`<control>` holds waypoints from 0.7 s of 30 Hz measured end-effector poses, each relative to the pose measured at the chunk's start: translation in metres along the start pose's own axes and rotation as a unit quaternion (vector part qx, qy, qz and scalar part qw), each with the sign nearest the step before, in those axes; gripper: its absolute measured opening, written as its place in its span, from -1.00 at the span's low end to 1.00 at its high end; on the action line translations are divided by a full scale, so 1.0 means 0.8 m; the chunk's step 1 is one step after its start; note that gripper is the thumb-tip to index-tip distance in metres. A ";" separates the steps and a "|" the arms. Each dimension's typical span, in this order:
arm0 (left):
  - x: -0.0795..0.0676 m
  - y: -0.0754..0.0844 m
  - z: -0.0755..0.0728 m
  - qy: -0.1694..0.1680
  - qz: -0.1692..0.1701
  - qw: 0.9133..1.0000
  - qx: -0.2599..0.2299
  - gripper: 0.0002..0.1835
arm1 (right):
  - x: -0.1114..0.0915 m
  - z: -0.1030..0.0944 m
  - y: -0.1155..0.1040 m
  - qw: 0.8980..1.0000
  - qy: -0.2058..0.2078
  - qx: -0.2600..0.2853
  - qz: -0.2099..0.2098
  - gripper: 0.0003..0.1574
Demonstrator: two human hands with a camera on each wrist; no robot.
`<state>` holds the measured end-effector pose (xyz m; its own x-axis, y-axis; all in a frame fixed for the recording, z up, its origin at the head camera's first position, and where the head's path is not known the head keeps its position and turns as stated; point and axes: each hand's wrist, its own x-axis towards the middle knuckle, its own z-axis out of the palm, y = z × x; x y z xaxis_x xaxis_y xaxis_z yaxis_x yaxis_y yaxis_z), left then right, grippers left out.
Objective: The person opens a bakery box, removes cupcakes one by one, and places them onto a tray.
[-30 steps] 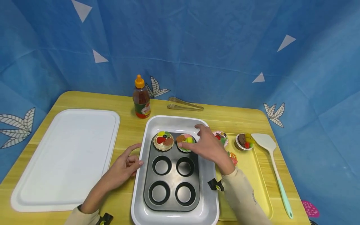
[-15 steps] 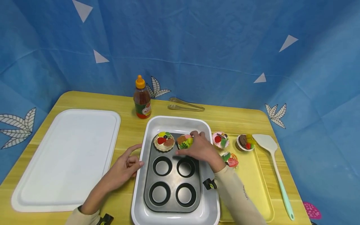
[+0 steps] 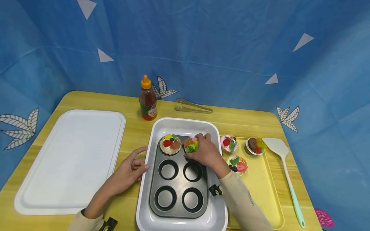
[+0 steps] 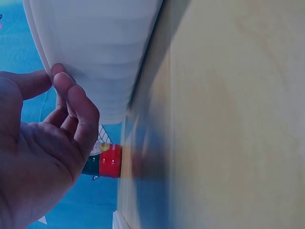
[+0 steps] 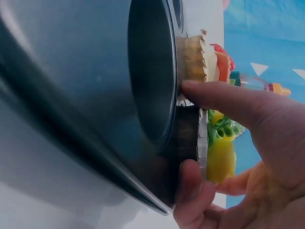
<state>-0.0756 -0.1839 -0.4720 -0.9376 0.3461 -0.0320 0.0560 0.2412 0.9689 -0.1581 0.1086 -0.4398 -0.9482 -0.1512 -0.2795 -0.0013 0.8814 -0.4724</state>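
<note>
My right hand grips a cupcake with fruit toppings at the far right cup of the dark muffin pan. In the right wrist view, thumb and fingers lie on opposite sides of the cupcake's dark case; how deep it sits in the cup is hidden. A tart in a pale crust is in the far left cup. The pan lies inside a deep white tray. My left hand pinches that tray's left rim between thumb and curled fingers, as the left wrist view shows.
A yellow tray on the right bears several cupcakes, with a white spatula along its right side. A sauce bottle and metal tongs are at the back. A flat white tray lies at left.
My right hand has come down and slightly closer to the body around the cupcake, whose green topping now shows. The left hand stays at the tray's rim. The head view has shifted a little.
</note>
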 end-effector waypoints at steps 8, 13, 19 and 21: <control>0.000 0.002 0.000 0.000 -0.017 1.000 -0.007 -0.36 | 0.002 0.004 0.001 1.000 0.008 0.008 -0.015 -0.09; 0.000 0.003 0.001 -0.003 -0.018 1.000 -0.013 -0.37 | 0.003 0.006 0.003 1.000 0.013 0.008 -0.012 -0.09; 0.001 0.002 0.001 -0.003 -0.017 1.000 -0.014 -0.37 | 0.003 0.006 0.004 1.000 0.017 0.012 -0.012 -0.08; 0.001 0.002 0.001 -0.001 -0.017 1.000 -0.011 -0.37 | 0.003 0.006 0.004 1.000 0.019 0.014 -0.012 -0.08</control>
<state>-0.0759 -0.1823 -0.4709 -0.9383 0.3397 -0.0649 0.0170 0.2328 0.9724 -0.1586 0.1086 -0.4459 -0.9591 -0.1552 -0.2368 -0.0159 0.8645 -0.5024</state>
